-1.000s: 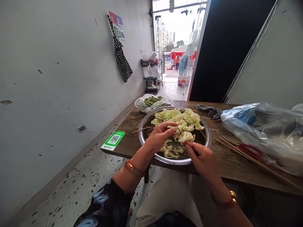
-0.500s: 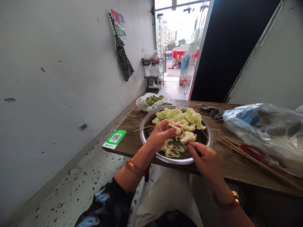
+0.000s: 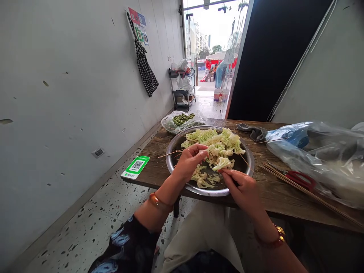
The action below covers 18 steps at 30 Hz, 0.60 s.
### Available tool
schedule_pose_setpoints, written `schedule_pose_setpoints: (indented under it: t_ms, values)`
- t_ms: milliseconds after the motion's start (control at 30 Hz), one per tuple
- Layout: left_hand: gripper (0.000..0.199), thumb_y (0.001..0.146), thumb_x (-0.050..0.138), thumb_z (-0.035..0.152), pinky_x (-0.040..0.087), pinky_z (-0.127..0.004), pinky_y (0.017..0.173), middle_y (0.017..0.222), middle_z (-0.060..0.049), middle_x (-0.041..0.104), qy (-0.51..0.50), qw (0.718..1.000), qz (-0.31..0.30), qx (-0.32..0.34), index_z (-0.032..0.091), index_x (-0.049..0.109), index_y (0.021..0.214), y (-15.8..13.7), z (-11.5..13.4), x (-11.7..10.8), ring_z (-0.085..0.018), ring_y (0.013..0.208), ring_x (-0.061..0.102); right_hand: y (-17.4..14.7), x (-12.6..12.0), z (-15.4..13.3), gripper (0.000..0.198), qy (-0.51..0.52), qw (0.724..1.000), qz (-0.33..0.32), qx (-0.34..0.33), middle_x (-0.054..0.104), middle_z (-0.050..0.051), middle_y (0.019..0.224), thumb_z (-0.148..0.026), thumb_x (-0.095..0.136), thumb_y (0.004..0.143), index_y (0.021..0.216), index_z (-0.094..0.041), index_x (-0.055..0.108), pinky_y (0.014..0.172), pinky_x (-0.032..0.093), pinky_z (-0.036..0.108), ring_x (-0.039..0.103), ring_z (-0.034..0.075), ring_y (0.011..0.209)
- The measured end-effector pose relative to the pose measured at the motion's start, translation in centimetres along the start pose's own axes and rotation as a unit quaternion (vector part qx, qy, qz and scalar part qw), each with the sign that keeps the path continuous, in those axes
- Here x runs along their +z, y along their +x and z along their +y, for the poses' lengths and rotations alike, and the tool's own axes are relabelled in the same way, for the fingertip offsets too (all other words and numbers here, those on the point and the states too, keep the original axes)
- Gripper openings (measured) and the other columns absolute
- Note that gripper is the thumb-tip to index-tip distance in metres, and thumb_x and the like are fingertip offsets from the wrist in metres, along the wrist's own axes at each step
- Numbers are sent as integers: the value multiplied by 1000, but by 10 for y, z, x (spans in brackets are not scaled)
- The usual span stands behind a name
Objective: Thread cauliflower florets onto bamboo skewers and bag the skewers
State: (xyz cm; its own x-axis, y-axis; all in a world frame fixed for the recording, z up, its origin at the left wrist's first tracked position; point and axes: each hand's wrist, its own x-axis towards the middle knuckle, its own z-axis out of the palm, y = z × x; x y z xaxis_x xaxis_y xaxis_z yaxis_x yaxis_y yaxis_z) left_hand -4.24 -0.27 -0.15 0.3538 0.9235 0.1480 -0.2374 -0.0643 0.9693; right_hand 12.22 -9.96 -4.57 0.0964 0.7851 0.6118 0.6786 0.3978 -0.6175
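Note:
My left hand (image 3: 193,161) is closed in a pinch over the left part of a wide metal basin (image 3: 171,170). Pale cauliflower shows at its fingertips; the fingers partly cover the piece they hold, and it blends with the florets behind. Low over the basin's right front, my right hand (image 3: 240,185) pinches a cauliflower floret (image 3: 222,163) near its stem; whether a stick runs through it, I cannot tell. Many cut cauliflower florets (image 3: 201,135) fill the far side of the basin. Smaller scraps (image 3: 203,180) lie nearer me. Thin wooden skewers (image 3: 167,154) stick out over the rim.
Behind the basin lies a plastic bag of green pods (image 3: 182,119). To the right are a dark cloth (image 3: 251,131), a large clear bag (image 3: 327,159), red-handled scissors (image 3: 303,180) and loose skewers (image 3: 284,178). A QR-code card (image 3: 136,167) rests at the table's left corner.
My left hand has turned, and the floret that showed plainly across its fingers is now mostly hidden. My right hand's floret has shifted slightly left. The whole view has moved a little.

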Motion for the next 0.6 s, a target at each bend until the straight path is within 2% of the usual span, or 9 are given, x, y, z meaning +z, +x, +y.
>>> schedule_pose_setpoints:
  t_ms: [400,600]
  values:
    - [23,69,74,33,36,-22,57,66,1,61,63,995,53,51,15,68,82,-3,1,1,-9,61,49,-1,2,4,22,-14,1000,-5,-8,77,5,97,-31,53,92,92,-25,75,80,58,36,73,23,89]
    - [23,68,75,34,35,-22,56,62,2,57,77,995,53,41,15,69,79,-3,-1,-1,-9,60,48,-2,2,5,22,-19,1000,0,-18,77,4,97,-30,54,91,94,-26,75,81,58,37,73,23,89]
